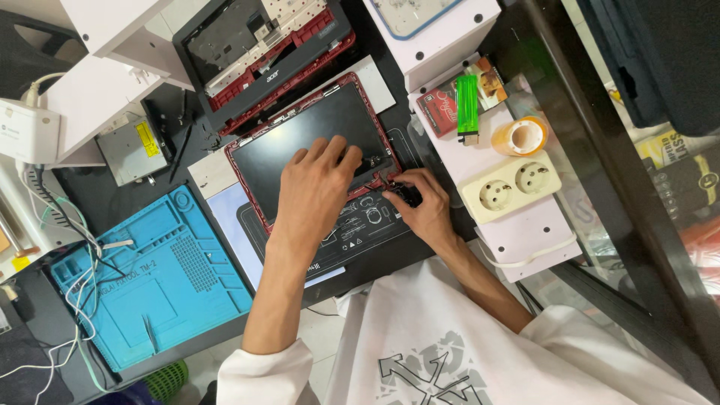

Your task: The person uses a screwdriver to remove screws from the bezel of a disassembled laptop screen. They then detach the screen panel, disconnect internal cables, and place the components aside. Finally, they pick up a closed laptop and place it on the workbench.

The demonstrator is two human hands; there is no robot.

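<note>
Laptop screen panel (300, 142), red-framed: left hand (315, 187) lies flat on it, grip apart; right hand (420, 202) pinches at its hinge corner (386, 176); best kept pressed steady, fingertip work gentle.

My left hand (315, 191) lies palm down, fingers spread and extended forward, forearm bare below a white sleeve. My right hand (421, 208) sits just beside it, fingers curled in a pinch at the fingertips (391, 187), wrist bent inward.
</note>
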